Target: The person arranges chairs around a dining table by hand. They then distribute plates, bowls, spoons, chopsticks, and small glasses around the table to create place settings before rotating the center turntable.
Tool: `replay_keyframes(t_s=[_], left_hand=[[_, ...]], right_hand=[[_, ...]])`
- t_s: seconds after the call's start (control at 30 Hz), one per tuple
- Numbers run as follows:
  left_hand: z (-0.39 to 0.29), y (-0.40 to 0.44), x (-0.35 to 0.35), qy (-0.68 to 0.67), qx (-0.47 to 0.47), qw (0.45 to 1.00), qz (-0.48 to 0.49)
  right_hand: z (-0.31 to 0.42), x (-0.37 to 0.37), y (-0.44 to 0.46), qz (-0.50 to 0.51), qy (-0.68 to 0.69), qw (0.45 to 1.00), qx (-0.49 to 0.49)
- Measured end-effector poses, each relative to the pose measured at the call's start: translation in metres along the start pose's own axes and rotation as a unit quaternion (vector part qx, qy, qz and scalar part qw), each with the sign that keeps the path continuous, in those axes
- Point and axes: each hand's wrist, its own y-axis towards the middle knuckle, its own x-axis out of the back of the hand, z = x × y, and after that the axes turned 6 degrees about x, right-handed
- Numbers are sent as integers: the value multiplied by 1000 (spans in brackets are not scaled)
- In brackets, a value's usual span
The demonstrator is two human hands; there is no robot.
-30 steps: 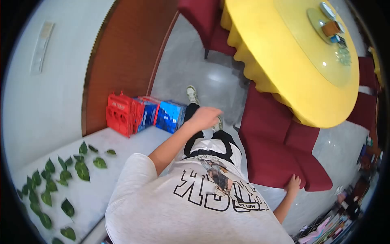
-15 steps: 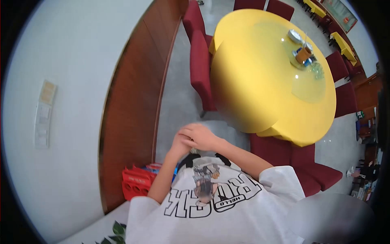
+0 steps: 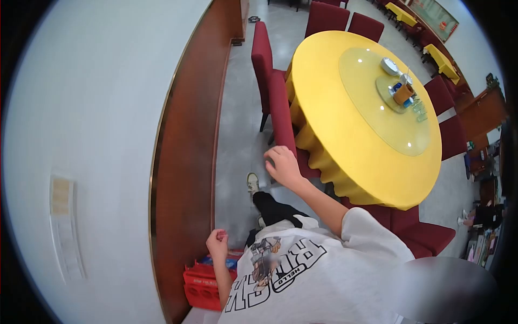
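Observation:
My left hand (image 3: 217, 244) hangs low beside the wood-panelled wall, just above a red crate (image 3: 202, 285). Its fingers are curled in, and nothing shows in them. Farther forward, my right hand (image 3: 283, 165) is held out by the back of a dark red chair (image 3: 283, 110). Its fingers are loosely bent and somewhat apart, holding nothing. Whether it touches the chair cannot be told. A round table with a yellow cloth (image 3: 329, 129) stands to the right of this hand.
On the table's glass turntable (image 3: 372, 116) are stacked plates (image 3: 389, 66), a brown holder (image 3: 402, 94) and glasses (image 3: 420, 111). More red chairs (image 3: 326, 19) surround it. A brown panelled wall (image 3: 186, 151) runs along the left, with grey floor (image 3: 237, 113) between. My shoe (image 3: 253, 182) shows ahead.
My hands were clasped together in front of me and have parted. The left has dropped toward the crate; the right has moved forward and right, to the chair. The view has shifted.

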Motion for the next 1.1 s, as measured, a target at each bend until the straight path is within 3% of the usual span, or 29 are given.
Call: replay_keyframes(t_s=[0.03, 0.07, 0.1, 0.17, 0.2, 0.3, 0.33, 0.43, 0.47, 0.5, 0.57, 0.63, 0.73, 0.77, 0.87, 1.0, 1.1], left_hand=[[-8, 15, -4, -79, 44, 996, 4], [-16, 33, -6, -100, 47, 994, 28], [-25, 52, -10, -93, 41, 994, 36], [-65, 93, -22, -63, 8, 995, 83], [-80, 117, -30, -91, -4, 990, 109], [-148, 186, -53, -7, -97, 981, 166], [-170, 209, -66, -51, -59, 979, 187], [-216, 284, -107, 0, -129, 957, 259], [-227, 312, -122, 96, -166, 943, 272], [-253, 329, -136, 105, -181, 932, 297], [-299, 350, -158, 215, -423, 836, 276], [-340, 354, -178, 206, -457, 812, 298], [-386, 372, -218, 313, -619, 657, 296], [-394, 378, -232, 298, -638, 640, 308], [-401, 404, -263, 379, -701, 474, 375], [-408, 436, -291, 402, -734, 357, 415], [-426, 457, -304, 364, -743, 315, 465]], right_hand=[[-8, 1, 15, -71, -49, 996, 15], [-20, -3, 27, -29, -95, 994, -40], [-31, -9, 33, -36, -96, 994, -48], [-57, -24, 43, -43, -140, 975, -167], [-75, -36, 44, 7, -125, 971, -205], [-81, -42, 53, 9, -152, 959, -240], [-86, -44, 53, -4, -160, 959, -234], [-91, -52, 49, -50, -166, 957, -232], [-89, -47, 51, -44, -158, 957, -238], [-85, -41, 53, -32, -145, 959, -241], [-82, -43, 54, -26, -153, 949, -275], [-79, -38, 57, -40, -142, 949, -280], [-80, -40, 58, -34, -118, 935, -333], [-78, -39, 59, -36, -104, 931, -349], [-72, -39, 67, -25, -118, 915, -385], [-66, -41, 86, -38, -96, 866, -490], [-69, -56, 108, -49, -150, 819, -552]])
